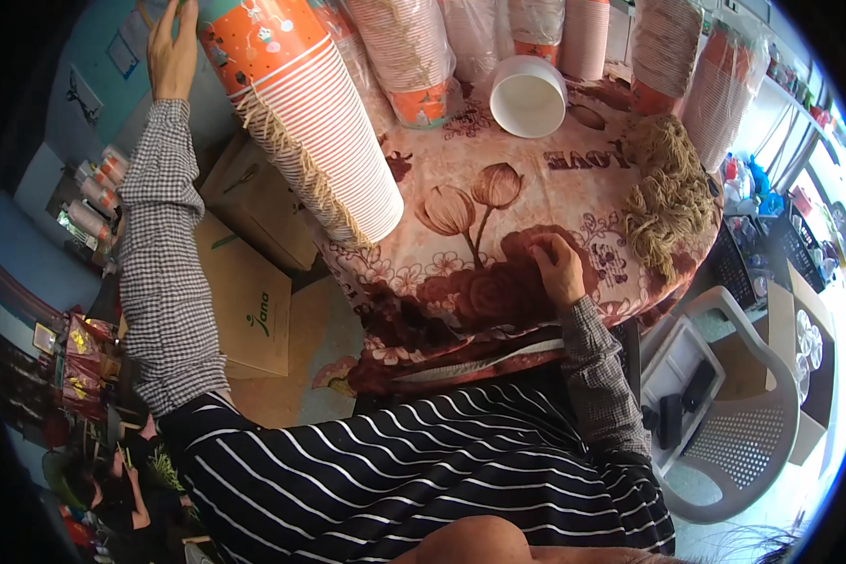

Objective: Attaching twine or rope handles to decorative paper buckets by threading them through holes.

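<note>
My left hand (172,61) is raised at the upper left, beside the top of a tall stack of paper cups (324,122). Its fingers stretch upward, and the picture's edge cuts off their tips. The cups are nested upside down, white-rimmed with an orange printed cup on top, and stand near the table's left edge. Beige yarn strands (301,174) hang along the stack's left side. Low over the tablecloth (498,211), my right hand (562,271) has its fingers curled in; whatever is between them, if anything, does not show.
Plastic-wrapped cup stacks (409,56) line the table's far side. A white paper tub (528,96) lies with its mouth toward me. Loose beige yarn (669,193) is heaped at the right. Cardboard boxes (240,301) stand left of the table, a grey plastic chair (752,432) right.
</note>
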Demonstrator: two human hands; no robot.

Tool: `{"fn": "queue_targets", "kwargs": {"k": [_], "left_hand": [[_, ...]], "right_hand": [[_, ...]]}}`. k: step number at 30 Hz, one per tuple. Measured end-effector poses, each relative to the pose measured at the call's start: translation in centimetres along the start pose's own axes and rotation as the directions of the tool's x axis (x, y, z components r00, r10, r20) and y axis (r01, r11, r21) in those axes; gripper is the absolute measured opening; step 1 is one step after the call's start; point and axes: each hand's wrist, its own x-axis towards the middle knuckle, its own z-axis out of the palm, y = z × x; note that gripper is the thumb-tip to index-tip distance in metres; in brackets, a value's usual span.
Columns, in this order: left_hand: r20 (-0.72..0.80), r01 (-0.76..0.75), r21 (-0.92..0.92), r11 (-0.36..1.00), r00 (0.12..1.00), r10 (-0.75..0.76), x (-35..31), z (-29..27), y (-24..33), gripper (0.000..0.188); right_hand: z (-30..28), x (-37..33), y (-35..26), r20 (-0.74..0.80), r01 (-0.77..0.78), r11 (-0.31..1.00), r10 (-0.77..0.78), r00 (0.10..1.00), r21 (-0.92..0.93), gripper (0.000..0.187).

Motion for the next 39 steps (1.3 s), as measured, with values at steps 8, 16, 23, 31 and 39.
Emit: {"fn": "queue_targets", "kwargs": {"k": [8, 16, 23, 31, 39], "left_hand": [[0.346, -0.033, -0.069, 0.997, 0.937, 0.055, -2.9, 0.3, 3.5, 0.058], [0.150, -0.140, 0.001, 0.990, 0.979, 0.138, -3.7, 3.2, 3.1, 0.066], [-0.034, -0.209, 0.047, 0.977, 0.977, 0.210, -6.1, 4.8, 2.2, 0.073], [0.204, -0.435, -0.218, 0.874, 0.855, 0.477, -22.9, 10.6, 10.1, 0.057], [0.697, -0.061, -0.339, 0.939, 0.654, 0.294, -37.3, 17.7, 13.3, 0.045]], "right_hand": [[0.6, 0.3, -0.7, 0.040, -0.009, 0.998, 0.006, 0.999, 0.055, 0.015], [-0.1, 0.1, 0.2, 0.009, 0.018, 0.999, -0.018, 1.000, 0.030, 0.015], [0.0, -0.2, 0.1, 0.045, 0.010, 0.999, -0.012, 0.999, 0.054, 0.013], [-4.5, 2.9, 3.8, 0.052, -0.086, 0.993, 0.083, 0.995, 0.077, 0.016], [-16.3, 6.6, 7.0, -0.189, -0.044, 0.853, -0.065, 0.980, -0.519, 0.017]]}}
